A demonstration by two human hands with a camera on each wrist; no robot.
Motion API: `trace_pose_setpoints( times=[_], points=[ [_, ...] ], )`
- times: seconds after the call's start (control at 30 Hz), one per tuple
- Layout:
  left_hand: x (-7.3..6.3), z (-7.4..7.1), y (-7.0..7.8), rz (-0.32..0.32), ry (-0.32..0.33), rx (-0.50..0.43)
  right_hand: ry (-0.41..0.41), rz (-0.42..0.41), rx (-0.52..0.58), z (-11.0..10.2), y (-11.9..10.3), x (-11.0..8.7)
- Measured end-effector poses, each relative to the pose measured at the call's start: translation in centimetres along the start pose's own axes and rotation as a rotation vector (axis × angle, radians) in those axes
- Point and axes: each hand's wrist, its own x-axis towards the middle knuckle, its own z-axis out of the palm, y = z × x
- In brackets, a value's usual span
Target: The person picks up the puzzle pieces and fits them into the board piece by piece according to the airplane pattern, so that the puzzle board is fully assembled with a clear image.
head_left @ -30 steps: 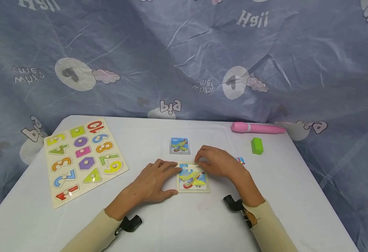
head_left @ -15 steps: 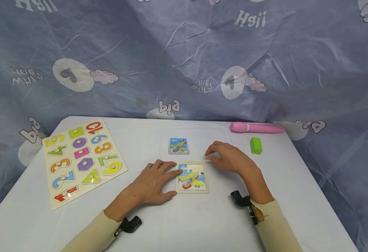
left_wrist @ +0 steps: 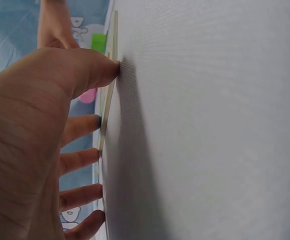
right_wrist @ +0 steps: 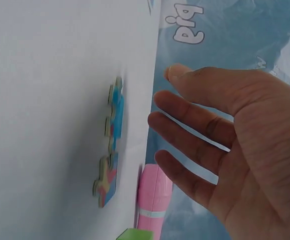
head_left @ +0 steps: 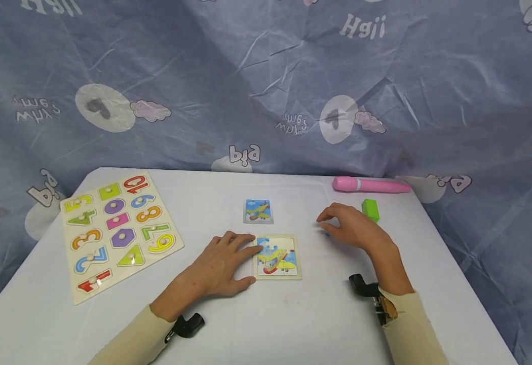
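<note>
A person sits at a desk (head_left: 229,324) draped in white cloth, both cream sleeves reaching forward. The left hand (head_left: 218,263) lies flat with straight fingers, its fingertips (left_wrist: 96,121) pressing the left edge of a small square jigsaw tray with a yellow aeroplane picture (head_left: 277,257). That hand's grip is spread wide and closes round nothing; it only steadies the tray.

The right hand (head_left: 354,229) hovers just above the desk to the right of the tray, fingers relaxed and slightly bent, its grip empty. Directly beneath it lie two loose flat cardboard jigsaw pieces in blue, red and yellow (right_wrist: 111,155), one close beside the other, near the desk's far right area. From the head view they are almost wholly hidden by the hand.

These pieces look thin, stiff and very light, likely to slide on the cloth. Pinching one by its opposite edges, or tipping up a rim with a fingertip, seems the surest hold.

Beyond the tray sits a small printed aeroplane reference card (head_left: 258,211). A green plastic block (head_left: 370,209) and a pink pen-shaped device (head_left: 370,185) lie near the far right edge. At the left rests a wooden number and shape peg puzzle board (head_left: 119,232). A crumpled blue-grey printed fabric backdrop (head_left: 266,81) hangs behind.
</note>
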Motion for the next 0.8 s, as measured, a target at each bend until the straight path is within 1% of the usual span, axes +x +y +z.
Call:
trace_pose_setpoints(
  times=[0.4, 0.67, 0.8],
  points=[
    [0.2, 0.0, -0.2, -0.010, 0.022, -0.045, -0.043, 0.048, 0.019, -0.1, 2.0, -0.4],
    [0.2, 0.1, -0.4, -0.012, 0.020, -0.062, -0.038, 0.031, 0.039, 0.1, 3.1, -0.8],
    [0.2, 0.2, -0.4, -0.016, 0.021, -0.070, -0.050, 0.036, 0.046, 0.2, 3.4, -0.8]
  ],
)
